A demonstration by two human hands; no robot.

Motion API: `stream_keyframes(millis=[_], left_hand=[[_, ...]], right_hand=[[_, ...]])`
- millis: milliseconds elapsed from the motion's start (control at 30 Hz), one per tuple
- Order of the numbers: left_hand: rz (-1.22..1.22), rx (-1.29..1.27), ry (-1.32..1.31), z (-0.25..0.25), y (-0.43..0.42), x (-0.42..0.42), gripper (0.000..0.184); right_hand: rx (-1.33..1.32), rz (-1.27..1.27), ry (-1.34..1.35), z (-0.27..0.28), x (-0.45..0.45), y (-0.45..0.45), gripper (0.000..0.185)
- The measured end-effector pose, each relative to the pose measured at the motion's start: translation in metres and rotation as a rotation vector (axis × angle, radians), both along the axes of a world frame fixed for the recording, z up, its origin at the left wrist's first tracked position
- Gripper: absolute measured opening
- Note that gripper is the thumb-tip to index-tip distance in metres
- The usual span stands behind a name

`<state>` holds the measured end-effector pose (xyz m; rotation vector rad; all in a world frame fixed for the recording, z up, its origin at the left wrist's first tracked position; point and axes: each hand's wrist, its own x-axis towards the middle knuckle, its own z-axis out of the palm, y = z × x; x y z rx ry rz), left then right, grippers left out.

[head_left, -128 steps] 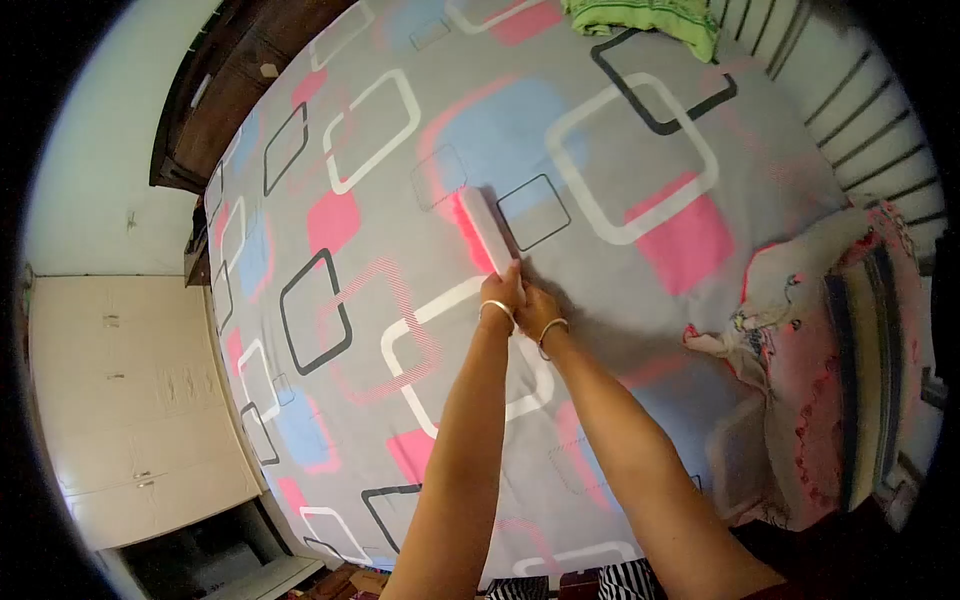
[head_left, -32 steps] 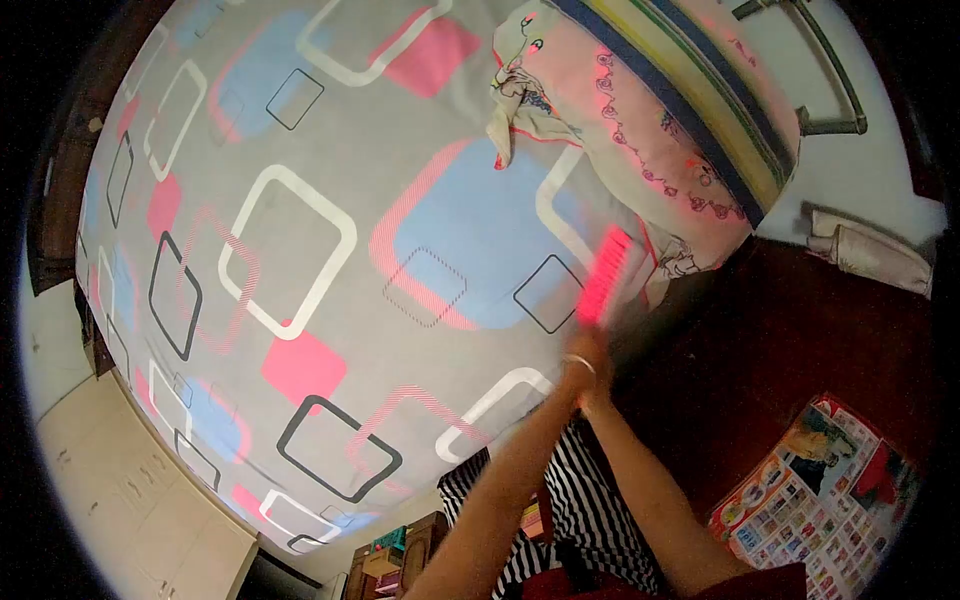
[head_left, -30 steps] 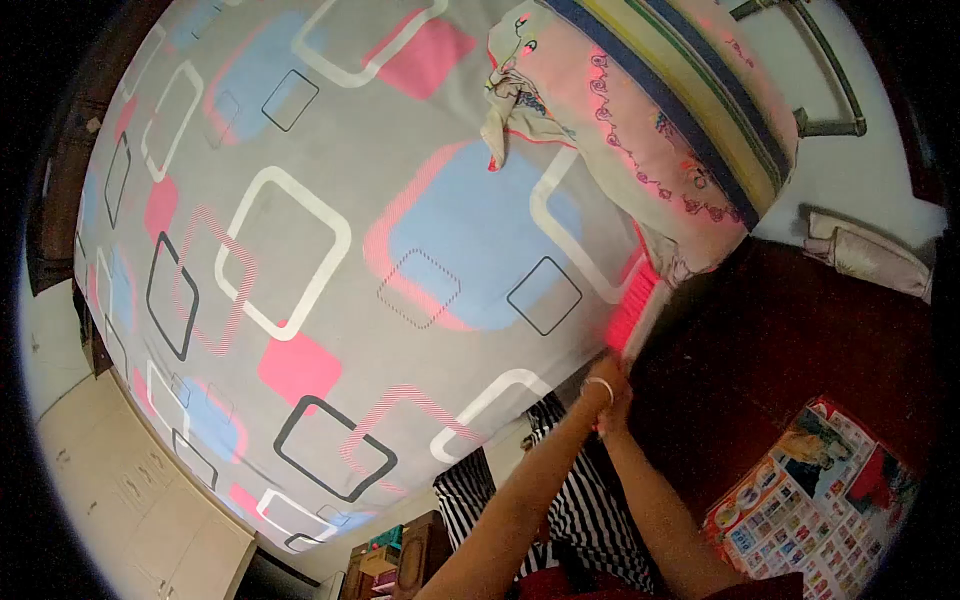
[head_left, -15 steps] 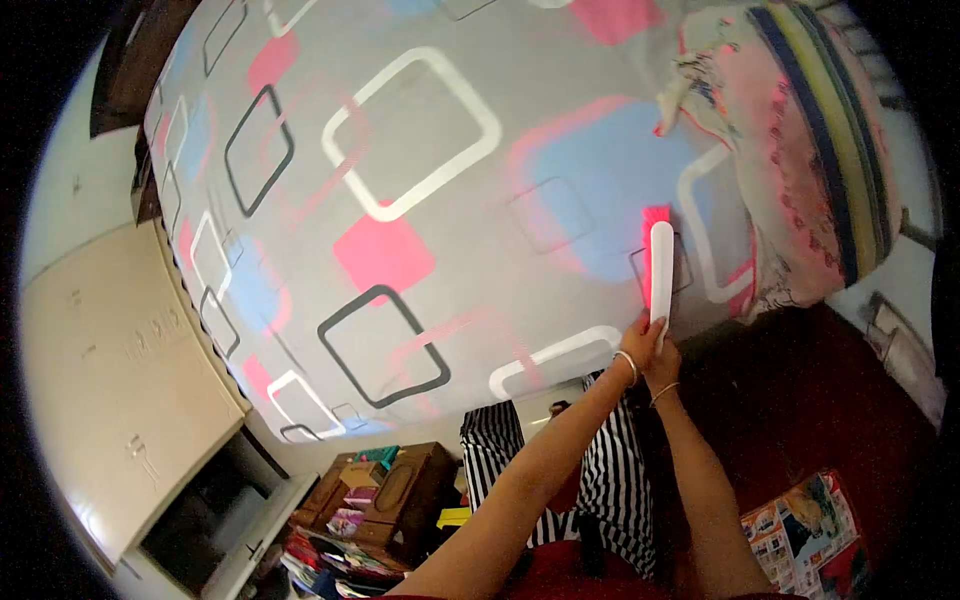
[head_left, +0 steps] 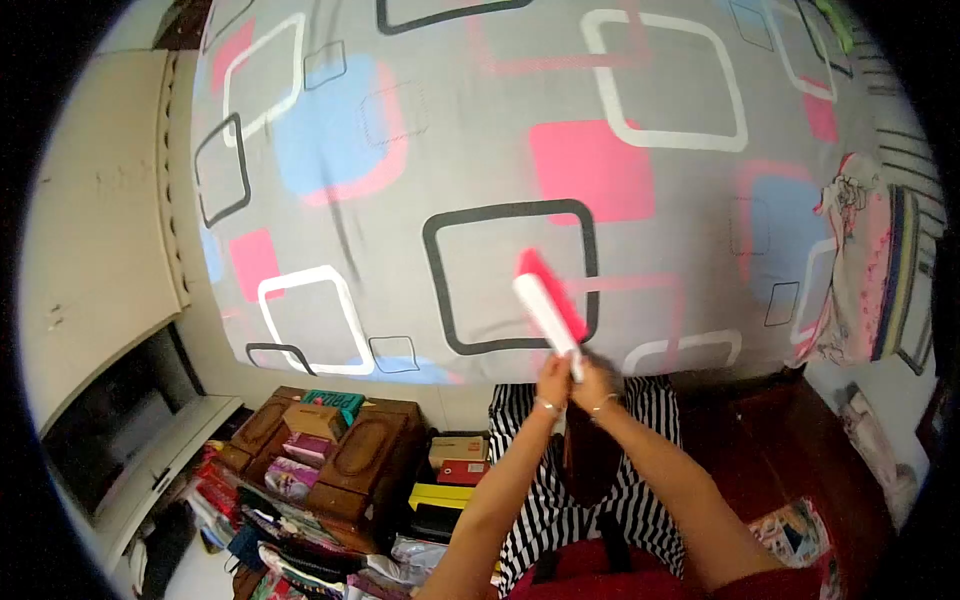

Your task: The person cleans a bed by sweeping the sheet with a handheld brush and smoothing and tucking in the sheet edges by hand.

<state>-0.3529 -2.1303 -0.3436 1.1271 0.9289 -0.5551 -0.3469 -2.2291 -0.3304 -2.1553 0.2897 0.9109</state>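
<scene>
A brush (head_left: 548,312) with a white back and pink bristles is over the near part of the bed, its head pointing up and slightly left. My left hand (head_left: 555,380) is closed round its handle. Close beside it, my right hand (head_left: 594,384) is also wrapped round the handle end. Beneath the brush is a grey bedsheet (head_left: 480,170) with pink, blue, white and dark squares; the brush head lies across a dark square outline. Whether the bristles touch the sheet cannot be made out.
Folded bedding (head_left: 860,280) lies at the bed's right end. A brown wooden cabinet (head_left: 370,465) with boxes stands at the lower left, clothes (head_left: 300,560) in front. Further left are a pale cupboard (head_left: 95,200) and a dark screen (head_left: 120,410). A printed sheet (head_left: 795,535) lies on the red floor.
The view has turned left, so the folded bedding is now at the far right and more of the cabinet shows. Both hands and the brush have moved left along the bed, and the brush now tilts left.
</scene>
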Motion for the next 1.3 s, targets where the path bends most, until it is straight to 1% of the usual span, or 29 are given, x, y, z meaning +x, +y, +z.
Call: stream_keyframes(millis=[33,100,133,167,200,233,267,300,333,433,500,533,567,600,633,700,733,800,867,900,933,967,1000,1033,1100,1167,1233,1267,1300], left_hand=[[0.069,-0.043,0.047,-0.007,0.039,-0.022,0.019],[0.299,-0.072,0.172,0.001,0.108,-0.049,0.022],[0.457,0.023,0.174,0.000,0.132,-0.060,0.020],[0.449,-0.058,0.192,0.044,0.164,-0.045,0.022],[0.430,-0.056,0.206,0.034,0.195,-0.073,0.026],[0.548,-0.067,0.245,0.037,0.216,-0.087,0.029],[0.601,-0.090,0.254,0.046,0.235,-0.093,0.030],[0.672,-0.131,0.245,0.035,0.252,-0.112,0.030],[0.663,-0.134,0.241,0.043,0.266,-0.111,0.031],[0.665,-0.125,0.217,0.055,0.285,-0.111,0.033],[0.704,-0.119,0.228,0.065,0.282,-0.093,0.031],[0.692,-0.115,0.185,0.068,0.278,-0.085,0.029],[0.679,-0.118,0.141,0.070,0.270,-0.076,0.028],[0.641,-0.128,0.063,0.081,0.259,-0.056,0.027],[0.605,-0.133,-0.008,0.094,0.247,-0.035,0.026],[0.545,-0.086,-0.003,0.099,0.219,0.005,0.023],[0.430,-0.060,-0.025,0.097,0.205,0.023,0.021],[0.278,-0.038,-0.080,0.092,0.168,0.060,0.018],[0.011,-0.086,-0.070,0.081,0.136,0.095,0.020],[0.054,-0.175,-0.099,0.045,0.112,0.097,0.021],[-0.087,-0.190,-0.100,0.036,0.092,0.114,0.022],[-0.137,-0.233,-0.128,0.032,0.069,0.129,0.023],[-0.349,-0.142,-0.231,0.006,0.050,0.135,0.024],[-0.405,-0.118,-0.272,0.025,0.034,0.150,0.027],[-0.475,-0.226,-0.184,0.018,0.013,0.165,0.026],[-0.539,-0.202,-0.145,0.015,0.015,0.170,0.026],[-0.377,-0.377,-0.018,0.008,0.031,0.166,0.023],[-0.593,-0.159,-0.153,-0.028,0.044,0.153,0.021],[-0.597,-0.164,-0.154,-0.027,0.059,0.147,0.021]], right_hand=[[-0.054,0.142,0.133,0.004,-0.004,0.034,0.036],[0.008,0.258,0.297,0.022,-0.002,0.105,0.036],[0.000,0.345,0.295,0.030,-0.004,0.139,0.035],[-0.005,0.431,0.297,0.038,-0.009,0.169,0.034],[0.076,0.500,0.318,0.036,-0.015,0.192,0.037],[0.161,0.566,0.341,0.034,-0.021,0.215,0.041],[0.156,0.629,0.405,0.041,-0.021,0.235,0.044],[0.154,0.692,0.467,0.048,-0.019,0.253,0.048],[0.105,0.805,0.446,0.053,-0.015,0.271,0.054],[0.149,0.846,0.424,0.071,-0.005,0.288,0.056],[0.154,0.774,0.445,0.091,0.016,0.285,0.057],[0.134,0.761,0.620,0.117,0.044,0.281,0.055],[0.160,0.760,0.440,0.094,0.027,0.269,0.052],[0.219,0.620,0.412,0.115,0.045,0.252,0.049],[0.242,0.519,0.303,0.097,0.036,0.238,0.043],[0.095,0.445,0.113,0.074,0.038,0.212,0.036],[0.086,0.434,0.091,0.070,0.049,0.195,0.036],[0.089,0.140,0.030,0.073,0.064,0.160,0.034],[0.004,-0.071,0.035,0.075,0.080,0.128,0.036],[-0.006,-0.169,0.000,0.069,0.085,0.111,0.038],[-0.009,-0.179,-0.011,0.068,0.090,0.095,0.038],[-0.018,-0.329,-0.047,0.068,0.096,0.080,0.037],[-0.025,-0.478,-0.082,0.066,0.100,0.067,0.037],[-0.026,-0.535,-0.164,0.064,0.103,0.057,0.034],[0.051,-0.772,-0.056,0.054,0.108,0.047,0.031],[0.070,-0.808,0.038,0.042,0.107,0.050,0.028],[0.086,-0.839,0.137,0.026,0.097,0.059,0.026],[0.005,-0.695,-0.012,0.016,0.091,0.069,0.024],[-0.076,-0.549,-0.159,0.010,0.088,0.082,0.023]])
